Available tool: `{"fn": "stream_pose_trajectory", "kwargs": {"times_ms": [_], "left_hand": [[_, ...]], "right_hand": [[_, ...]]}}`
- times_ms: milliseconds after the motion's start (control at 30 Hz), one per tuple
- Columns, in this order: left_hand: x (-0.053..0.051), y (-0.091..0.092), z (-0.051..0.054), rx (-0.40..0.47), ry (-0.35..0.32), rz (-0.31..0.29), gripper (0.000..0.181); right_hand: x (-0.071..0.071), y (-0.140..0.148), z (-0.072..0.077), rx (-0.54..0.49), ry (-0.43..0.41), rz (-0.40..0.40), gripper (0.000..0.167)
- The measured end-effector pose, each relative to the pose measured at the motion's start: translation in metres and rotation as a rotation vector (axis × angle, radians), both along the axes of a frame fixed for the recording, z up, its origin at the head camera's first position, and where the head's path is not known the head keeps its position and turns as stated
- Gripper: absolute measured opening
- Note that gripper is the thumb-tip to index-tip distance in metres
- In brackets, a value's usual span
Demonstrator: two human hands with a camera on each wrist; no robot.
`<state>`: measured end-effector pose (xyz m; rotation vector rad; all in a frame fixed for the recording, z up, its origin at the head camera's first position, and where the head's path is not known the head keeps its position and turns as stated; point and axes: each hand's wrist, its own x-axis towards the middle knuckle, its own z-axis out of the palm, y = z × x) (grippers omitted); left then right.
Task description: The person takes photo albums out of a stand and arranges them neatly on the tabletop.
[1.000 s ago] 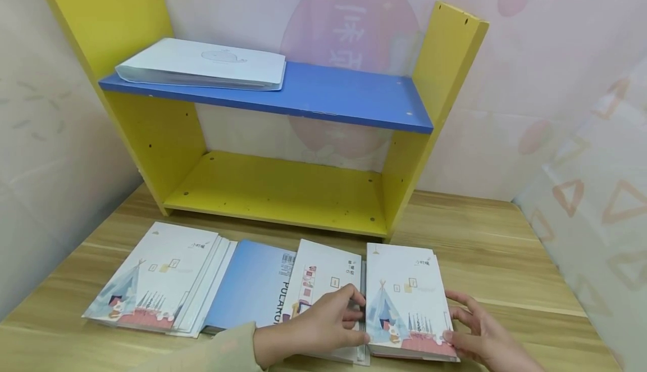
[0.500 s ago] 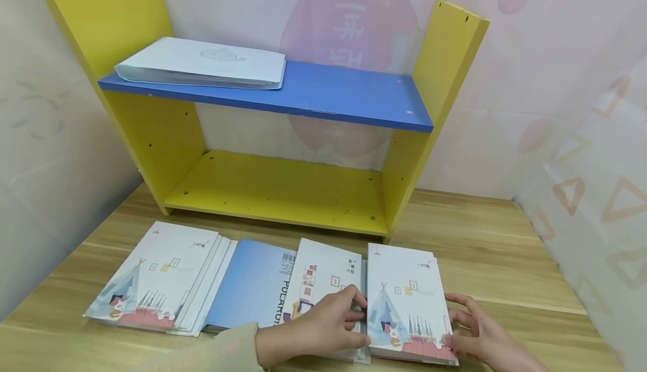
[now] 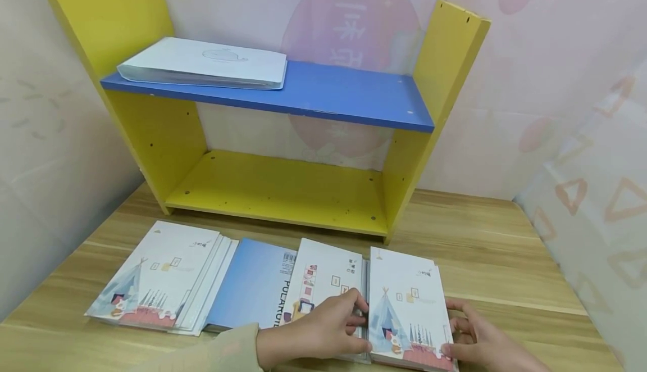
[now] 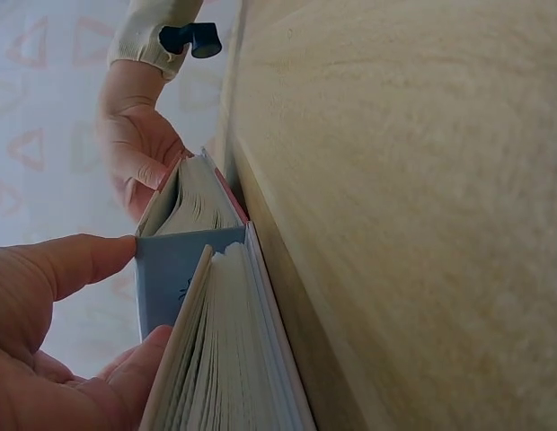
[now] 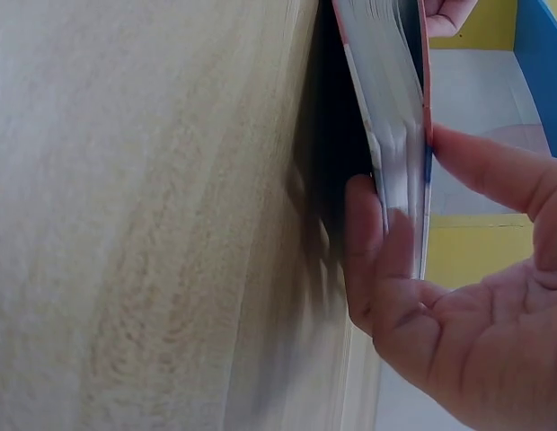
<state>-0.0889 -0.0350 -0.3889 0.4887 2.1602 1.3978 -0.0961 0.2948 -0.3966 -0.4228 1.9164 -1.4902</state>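
Note:
A white book with a tent drawing (image 3: pixel 404 304) lies rightmost in the row on the table. My right hand (image 3: pixel 485 338) grips its right near corner. In the right wrist view, the thumb is on the cover and curled fingers (image 5: pixel 395 269) reach around the page edge and underneath. My left hand (image 3: pixel 326 324) holds the spine side, its thumb at the near left corner and its other fingers bent into the gap beside the neighbouring white book (image 3: pixel 323 271). The bluish spine (image 4: pixel 162 278) shows between left thumb and fingers in the left wrist view.
Further left lie a blue book (image 3: pixel 253 282) and a stack topped by another tent-drawing book (image 3: pixel 151 282). Behind them stands a yellow shelf unit (image 3: pixel 278 192) with a blue board (image 3: pixel 354 94). A white whale-drawing binder (image 3: pixel 207 63) lies on that board.
The rightmost book has shifted slightly toward me and a little to the right, with its spine edge a bit farther from the neighbouring book. Both hands stay on it.

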Motion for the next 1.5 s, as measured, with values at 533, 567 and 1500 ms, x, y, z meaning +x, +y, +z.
{"fn": "stream_pose_trajectory", "kwargs": {"times_ms": [533,567,1500], "left_hand": [[-0.003,-0.002,0.001,0.009,-0.016,-0.017,0.040],[-0.003,-0.002,0.002,0.009,-0.012,-0.019,0.040],[0.003,-0.018,0.008,0.071,-0.120,-0.073,0.040]], "right_hand": [[-0.002,-0.004,0.000,0.238,0.143,-0.038,0.077],[-0.002,-0.004,0.001,0.256,0.143,-0.041,0.077],[-0.005,-0.004,0.013,0.312,0.190,0.015,0.068]]}}
